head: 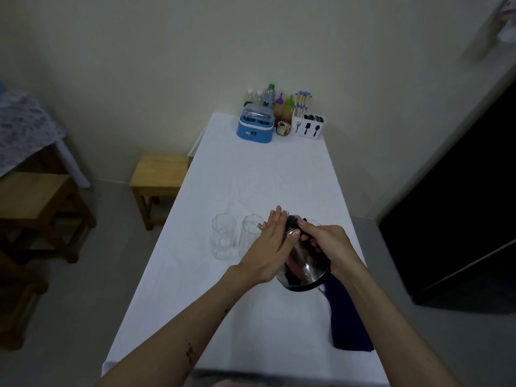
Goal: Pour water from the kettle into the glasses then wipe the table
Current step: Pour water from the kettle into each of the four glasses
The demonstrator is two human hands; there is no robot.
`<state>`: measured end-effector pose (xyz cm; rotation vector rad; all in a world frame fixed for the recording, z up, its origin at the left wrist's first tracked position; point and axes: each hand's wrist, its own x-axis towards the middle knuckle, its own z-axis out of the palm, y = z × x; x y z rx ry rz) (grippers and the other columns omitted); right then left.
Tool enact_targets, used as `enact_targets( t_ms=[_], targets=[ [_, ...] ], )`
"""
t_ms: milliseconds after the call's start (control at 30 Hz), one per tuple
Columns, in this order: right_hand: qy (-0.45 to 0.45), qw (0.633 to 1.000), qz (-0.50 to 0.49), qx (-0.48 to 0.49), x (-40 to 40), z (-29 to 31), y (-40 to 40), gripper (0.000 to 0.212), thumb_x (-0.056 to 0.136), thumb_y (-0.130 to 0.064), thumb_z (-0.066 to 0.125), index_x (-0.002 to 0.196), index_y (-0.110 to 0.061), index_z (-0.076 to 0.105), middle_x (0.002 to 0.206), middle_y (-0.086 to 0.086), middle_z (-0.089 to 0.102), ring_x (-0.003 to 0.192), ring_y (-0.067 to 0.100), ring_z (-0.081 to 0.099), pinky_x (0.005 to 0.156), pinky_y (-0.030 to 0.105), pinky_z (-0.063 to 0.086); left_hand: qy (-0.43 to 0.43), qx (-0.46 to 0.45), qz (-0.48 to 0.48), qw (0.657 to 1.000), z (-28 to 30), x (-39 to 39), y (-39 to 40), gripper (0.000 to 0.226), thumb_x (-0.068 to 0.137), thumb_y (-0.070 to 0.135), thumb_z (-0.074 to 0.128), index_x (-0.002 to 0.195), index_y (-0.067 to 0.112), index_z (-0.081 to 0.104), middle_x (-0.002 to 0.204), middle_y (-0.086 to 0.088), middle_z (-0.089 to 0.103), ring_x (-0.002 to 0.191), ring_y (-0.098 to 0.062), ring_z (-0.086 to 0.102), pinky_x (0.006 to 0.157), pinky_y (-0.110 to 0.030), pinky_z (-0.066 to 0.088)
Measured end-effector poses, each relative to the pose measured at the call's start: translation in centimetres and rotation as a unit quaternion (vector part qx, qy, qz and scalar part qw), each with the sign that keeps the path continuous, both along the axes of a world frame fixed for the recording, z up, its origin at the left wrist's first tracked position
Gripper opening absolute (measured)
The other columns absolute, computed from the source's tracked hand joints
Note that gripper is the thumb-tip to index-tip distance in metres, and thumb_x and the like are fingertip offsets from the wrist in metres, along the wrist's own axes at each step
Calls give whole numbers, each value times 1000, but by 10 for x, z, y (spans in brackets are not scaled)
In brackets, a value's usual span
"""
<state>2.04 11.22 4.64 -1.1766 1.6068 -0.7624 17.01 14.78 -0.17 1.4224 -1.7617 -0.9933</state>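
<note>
A shiny steel kettle (304,266) with a black lid and handle is tilted to the left above the white table (251,177). Its spout reaches the rim of the nearer clear glass (249,233). My right hand (326,244) grips the black handle at the top. Pressed flat against the kettle's left side and lid, my left hand (272,247) has its fingers straight. A second clear glass (223,237) stands just left of the first. Part of a third glass rim (314,222) shows behind my right hand. A dark blue cloth (349,322) lies under my right forearm.
At the table's far end stand a blue appliance (255,127), several bottles (269,97), a small jar (283,127) and a white cutlery holder (308,127). A wooden stool (159,174) sits left of the table, more wooden furniture (36,202) further left.
</note>
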Motion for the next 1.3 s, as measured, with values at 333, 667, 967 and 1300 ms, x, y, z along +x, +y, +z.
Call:
enact_targets(
  t_ms=[333,667,967,1300],
  targets=[
    [2,1000,-3,0,2,1,3,41,80,-48,78,70,-9,75,70,6,68,70,21,59,68,30,45,-2,-1,-6,1000,-2,2,-1,72,97,59,18,155,19,0,163,6,-11,147,-3,-16,121,-30,-5],
    [4,1000,-9,-1,4,1,4,42,80,-49,78,71,-8,76,71,7,68,71,21,60,68,30,45,0,-3,-7,1000,-3,4,-1,70,99,57,19,155,19,1,163,5,-11,147,-5,-16,121,-32,-5],
    [-1,1000,-12,1,7,1,5,41,80,-47,78,72,-7,75,70,7,67,69,21,60,67,30,45,0,-3,-8,1000,-4,7,-1,72,97,58,19,155,20,1,163,5,-11,147,-4,-16,121,-31,-5],
    [-8,1000,-20,-2,8,-3,8,41,79,-49,79,69,-9,75,69,6,68,69,21,60,68,31,47,0,2,-19,1000,-2,10,1,70,98,56,21,155,20,1,163,5,-11,147,-4,-16,118,-25,-6]
  ],
)
